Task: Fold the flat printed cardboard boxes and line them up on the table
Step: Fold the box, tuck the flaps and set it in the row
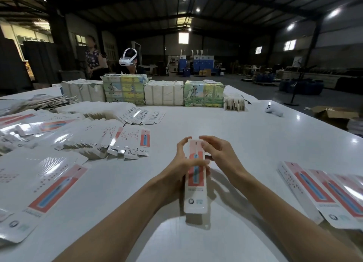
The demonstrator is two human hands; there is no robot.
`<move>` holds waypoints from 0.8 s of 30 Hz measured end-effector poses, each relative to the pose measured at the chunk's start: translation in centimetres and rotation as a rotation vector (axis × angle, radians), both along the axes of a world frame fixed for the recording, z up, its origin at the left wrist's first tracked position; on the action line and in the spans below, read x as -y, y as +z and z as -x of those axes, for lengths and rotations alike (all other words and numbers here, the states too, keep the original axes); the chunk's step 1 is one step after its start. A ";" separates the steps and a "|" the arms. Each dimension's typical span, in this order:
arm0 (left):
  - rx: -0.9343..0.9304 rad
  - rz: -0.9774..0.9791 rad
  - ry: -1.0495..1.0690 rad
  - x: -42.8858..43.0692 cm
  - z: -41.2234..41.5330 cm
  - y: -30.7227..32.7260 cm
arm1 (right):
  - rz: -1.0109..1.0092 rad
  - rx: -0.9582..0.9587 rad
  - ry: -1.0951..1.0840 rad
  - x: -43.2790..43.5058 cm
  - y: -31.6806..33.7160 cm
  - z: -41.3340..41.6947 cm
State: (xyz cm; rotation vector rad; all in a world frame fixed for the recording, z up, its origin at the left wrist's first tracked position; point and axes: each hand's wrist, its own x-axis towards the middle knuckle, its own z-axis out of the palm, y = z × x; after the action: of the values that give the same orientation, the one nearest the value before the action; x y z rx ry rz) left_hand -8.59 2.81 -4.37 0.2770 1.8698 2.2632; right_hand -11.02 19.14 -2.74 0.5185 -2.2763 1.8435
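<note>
Our two bare forearms reach in from the bottom of the frame and meet at a long, narrow white cardboard box printed with a red panel and a blue pen-like shape (196, 193). We hold it just above the glossy white table (216, 124), at the lower centre, with its length running away from us. Our left hand (181, 163) grips it from the left with the thumb lying across the printed front and the fingers curling up beside the far end. Our right hand (220, 153) has its fingers bent over the far end of the same box, pinching it from the right. Both hands are close together on it.

At lower right a row of matching red-and-white printed boxes (322, 193) lies side by side on the table. Across the left half spreads a loose pile of flat printed cardboard blanks (78, 135), one of them large at lower left. Along the far edge stand wrapped white and green-yellow bundles (163, 92). A small white controller (274, 110) lies at upper right of the tabletop. Behind the bundles is a person wearing a white headset (128, 60).
</note>
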 end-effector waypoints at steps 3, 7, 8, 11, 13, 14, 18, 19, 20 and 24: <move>0.033 -0.180 0.081 -0.5 -0.5 0.6 | -0.248 -0.181 -0.046 0.3 -0.1 -0.5; 0.051 -0.355 0.032 -0.1 -1.0 1.1 | -0.546 -0.273 -0.083 0.6 0.4 -1.4; 0.081 -0.371 0.023 0.1 -1.0 1.1 | -0.596 -0.251 -0.055 0.7 0.5 -1.7; 0.134 -0.315 -0.010 0.6 -0.8 1.3 | -0.766 -0.196 0.043 1.0 0.9 -2.7; 0.140 -0.227 -0.019 0.6 -0.6 1.3 | -0.774 -0.204 0.009 0.6 1.1 -3.2; 0.130 -0.174 0.010 0.5 -0.5 1.1 | -0.779 -0.222 -0.031 0.2 1.2 -3.5; 0.009 0.008 0.219 0.1 -0.1 0.6 | -0.889 -0.182 -0.219 -3.6 1.3 -4.7; -0.011 0.032 0.233 0.1 -0.2 0.5 | -0.919 -0.139 -0.265 -4.8 1.0 -5.0; -0.024 0.050 0.227 0.2 -0.3 0.4 | -0.935 -0.088 -0.305 -6.1 0.6 -5.5; -0.036 0.120 0.149 0.2 -1.0 0.1 | -1.180 0.074 -0.513 -9.9 -1.2 -7.0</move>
State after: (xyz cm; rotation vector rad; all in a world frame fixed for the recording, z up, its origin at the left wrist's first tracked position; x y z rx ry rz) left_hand -7.62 2.65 -4.24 0.1665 2.1003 2.2406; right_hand -4.03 29.09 -3.99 -0.0569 -2.9503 0.1791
